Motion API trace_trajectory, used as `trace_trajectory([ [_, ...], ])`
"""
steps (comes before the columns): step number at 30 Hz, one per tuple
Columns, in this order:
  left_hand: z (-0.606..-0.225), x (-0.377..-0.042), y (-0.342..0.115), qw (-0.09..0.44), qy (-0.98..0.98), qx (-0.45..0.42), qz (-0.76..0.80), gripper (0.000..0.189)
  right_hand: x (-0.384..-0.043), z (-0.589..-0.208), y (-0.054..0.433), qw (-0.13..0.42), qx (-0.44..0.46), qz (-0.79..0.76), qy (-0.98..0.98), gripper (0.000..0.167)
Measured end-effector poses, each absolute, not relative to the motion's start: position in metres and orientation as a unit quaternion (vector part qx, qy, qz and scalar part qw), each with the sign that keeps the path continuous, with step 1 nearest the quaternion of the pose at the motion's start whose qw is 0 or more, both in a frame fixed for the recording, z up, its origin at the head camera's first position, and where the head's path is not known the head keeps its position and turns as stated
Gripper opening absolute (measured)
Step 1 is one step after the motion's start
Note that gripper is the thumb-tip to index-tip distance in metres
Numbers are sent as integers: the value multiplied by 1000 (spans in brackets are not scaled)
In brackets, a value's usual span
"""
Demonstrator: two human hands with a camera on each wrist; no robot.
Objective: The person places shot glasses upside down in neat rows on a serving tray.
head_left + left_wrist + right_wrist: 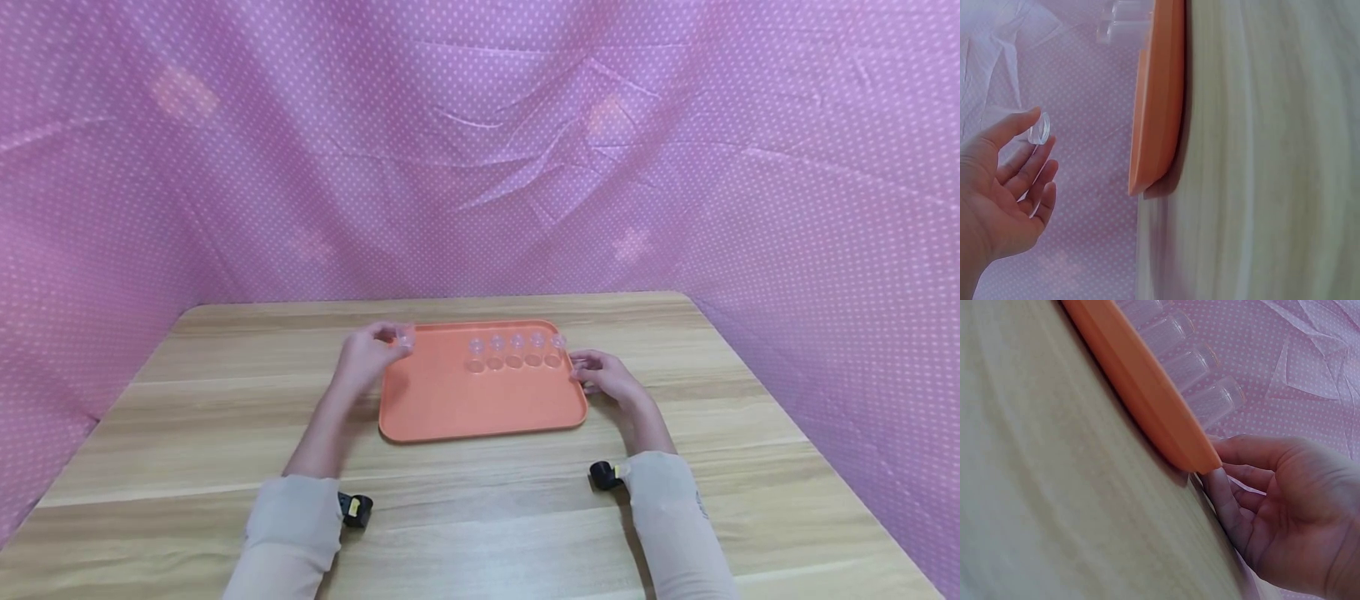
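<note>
My left hand (365,357) pinches a small clear cup (406,337) between thumb and fingers above the left back corner of the orange tray (480,408). In the left wrist view, the held cup's round clear end (1039,129) shows by the thumb tip, clear of the tray. Several clear cups (1215,403) stand upright in a row on the tray's right back part. At the tray's right edge, my right hand (606,375) holds the rim; in the right wrist view its fingers lie on both sides of the rim (1200,456).
The tray lies on a light wood-grain table (480,508). Pink dotted cloth (480,167) hangs behind the table and along both sides. A black wrist camera sits at each sleeve cuff, the left one (358,510) and the right one (602,476).
</note>
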State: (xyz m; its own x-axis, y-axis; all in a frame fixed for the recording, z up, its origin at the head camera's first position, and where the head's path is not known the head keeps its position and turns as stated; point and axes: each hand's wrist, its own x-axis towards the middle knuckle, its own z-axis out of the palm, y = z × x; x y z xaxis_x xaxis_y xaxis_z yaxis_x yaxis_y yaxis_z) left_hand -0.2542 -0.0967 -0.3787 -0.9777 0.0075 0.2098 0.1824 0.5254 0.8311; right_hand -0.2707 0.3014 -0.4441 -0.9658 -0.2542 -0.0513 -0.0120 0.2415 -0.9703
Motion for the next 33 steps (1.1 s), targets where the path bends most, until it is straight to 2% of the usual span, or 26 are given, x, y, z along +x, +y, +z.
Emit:
trace_trajectory([
  [8,-385,-259,-90,89,-855,-76,-505,34,-275,-445,300,111,-42,-592,797,43],
  [15,-388,-262,-82,85,-848,-70,-518,27,-274,-442,300,114,-42,-596,794,45],
  [33,-391,-265,-76,128,-865,-39,-483,34,-276,-445,300,114,-42,-600,791,44],
])
